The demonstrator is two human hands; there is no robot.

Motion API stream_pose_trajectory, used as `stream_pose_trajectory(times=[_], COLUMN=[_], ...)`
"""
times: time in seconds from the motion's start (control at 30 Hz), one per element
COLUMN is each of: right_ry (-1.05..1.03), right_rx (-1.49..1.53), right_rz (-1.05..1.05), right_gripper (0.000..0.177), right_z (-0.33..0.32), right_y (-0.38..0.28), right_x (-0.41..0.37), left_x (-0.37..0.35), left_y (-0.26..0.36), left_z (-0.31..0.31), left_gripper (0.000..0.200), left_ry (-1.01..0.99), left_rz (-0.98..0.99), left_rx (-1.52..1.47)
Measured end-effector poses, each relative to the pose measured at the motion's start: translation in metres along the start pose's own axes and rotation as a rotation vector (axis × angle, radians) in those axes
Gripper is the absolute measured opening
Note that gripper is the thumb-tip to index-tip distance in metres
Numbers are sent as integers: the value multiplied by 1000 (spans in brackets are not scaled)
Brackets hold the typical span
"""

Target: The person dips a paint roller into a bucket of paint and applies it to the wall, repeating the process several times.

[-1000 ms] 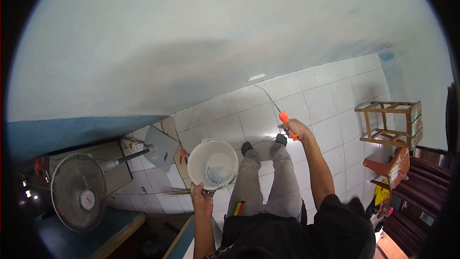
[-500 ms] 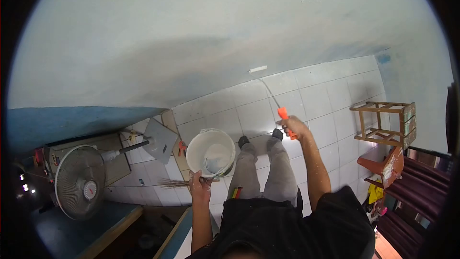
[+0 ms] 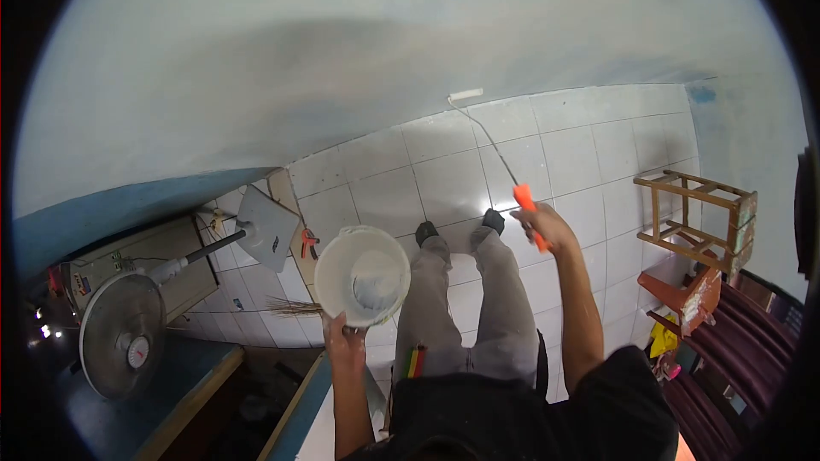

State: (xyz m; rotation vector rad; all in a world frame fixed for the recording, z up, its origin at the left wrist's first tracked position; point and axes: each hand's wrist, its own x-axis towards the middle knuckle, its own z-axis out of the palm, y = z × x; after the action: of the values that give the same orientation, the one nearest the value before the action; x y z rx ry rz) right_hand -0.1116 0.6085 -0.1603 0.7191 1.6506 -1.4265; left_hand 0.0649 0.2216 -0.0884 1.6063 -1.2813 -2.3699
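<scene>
My right hand (image 3: 547, 226) is closed around the orange handle of a paint roller (image 3: 525, 199). Its long wire frame reaches forward to a white roller sleeve (image 3: 466, 95), which lies at the foot of the pale wall (image 3: 410, 43), just above the floor line. My left hand (image 3: 345, 340) grips the near rim of a white bucket (image 3: 329, 269), thumb over the edge. Inside the bucket, whitish-grey paint (image 3: 376, 282) shows at the bottom. The bucket is tipped a little, its mouth facing up toward me.
A pedestal fan (image 3: 124, 333) stands at left, its base (image 3: 266, 229) on the tiles. Orange-handled pliers or clamp (image 3: 309, 243) and broom bristles (image 3: 293, 307) lie near the bucket. At right are a wooden stool (image 3: 696, 213), an orange chair (image 3: 688, 294) and dark curtains (image 3: 756, 337).
My view has shifted slightly. The roller sleeve has moved a little right and up in view along the wall's foot; my left hand still holds the bucket.
</scene>
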Motion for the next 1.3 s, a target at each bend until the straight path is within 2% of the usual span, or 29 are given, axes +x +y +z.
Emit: stream_pose_trajectory(times=[0.07, 0.1, 0.13, 0.2, 0.27, 0.33, 0.43, 0.53, 0.63, 0.73, 0.8, 0.87, 0.93, 1.0, 1.1, 1.17, 1.23, 1.3], right_ry=[14, 2, -4, -14, 21, 15, -5, -44, -106, -73, -27, -37, -50, -90, -141, -108, -70, -121], right_rx=[92, 2, 5, 53, -64, -36, 0, 3, 95, -51, -17, 25, 85, 103, 152, 70, -58, 29], right_rz=[24, 61, 62, 68, -5, 54, 59, 34, 70, 45, 83, 78, 48, 34, 25, 16, 15, -22], right_gripper=[24, 26, 26, 28, 27, 29, 30, 30, 31, 31, 29, 28, 27, 25, 25, 25, 27, 30], right_z=[12, 12, 15, 19, 15, 10, 7, -2, 1, -21, -21, -13, -13, -14, -5, -14, -31, -39], right_y=[22, 30, 29, 25, 26, 15, 12, 61, 37, 26, -10, -18, -13, 13, 9, 2, -10, -28], right_x=[93, 136, 150, 161, 115, 43, 29, 149, 189, 119, 12, -16, 11, 96, 138, 85, -7, -94], left_x=[9, 11, 8, 9, 5, 3, 1, 7, 7, -10, -21, -24, -21, -19, -22, -34, -36, -41], left_y=[-11, -12, -13, -16, -14, -9, -9, -19, -33, -22, -18, -12, -16, -26, -23, -17, -15, -8], left_z=[-16, -18, -17, -18, -21, -22, -15, -12, 5, 18, 28, 31, 42, 52, 62, 66, 67, 63], left_gripper=[55, 55, 54, 53, 54, 54, 55, 56, 55, 51, 48, 49, 49, 49, 49, 49, 50, 47], left_ry=[42, 44, 66, 93, 114, 112, 99, 82, 81, 95, 92, 52, 20, -8, 8, 69, 44, -24], left_rz=[-17, -10, -12, -20, -29, -45, -57, -24, 31, 25, 14, -10, 4, 13, 61, 53, 36, 28], left_rx=[-31, -29, -3, 24, 22, 46, 55, 19, -31, -17, -8, 0, -15, -27, -56, -74, -102, -86])
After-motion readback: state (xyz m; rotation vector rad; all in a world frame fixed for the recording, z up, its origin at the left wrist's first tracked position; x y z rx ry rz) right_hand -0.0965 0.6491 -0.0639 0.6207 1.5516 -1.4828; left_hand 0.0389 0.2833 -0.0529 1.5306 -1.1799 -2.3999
